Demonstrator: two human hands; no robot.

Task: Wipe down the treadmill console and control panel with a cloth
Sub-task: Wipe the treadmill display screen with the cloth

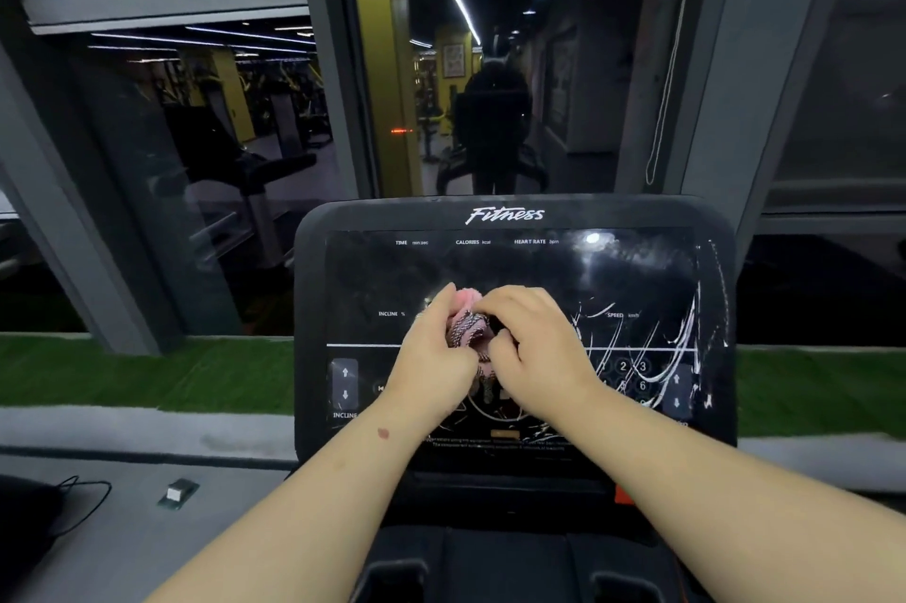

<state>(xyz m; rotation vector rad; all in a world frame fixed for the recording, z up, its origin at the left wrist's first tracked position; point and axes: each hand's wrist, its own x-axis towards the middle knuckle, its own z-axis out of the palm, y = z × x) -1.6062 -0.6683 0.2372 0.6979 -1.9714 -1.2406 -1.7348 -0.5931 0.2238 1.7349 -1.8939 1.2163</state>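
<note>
Both hands meet at the centre of the treadmill console (pixel 515 259). Left hand (pixel 434 357) and right hand (pixel 534 347) each curl their fingers around a bunched pink patterned cloth (pixel 469 325), held between them over the control panel (pixel 637 382). White streaks (pixel 681 333) mark the panel's right side.
</note>
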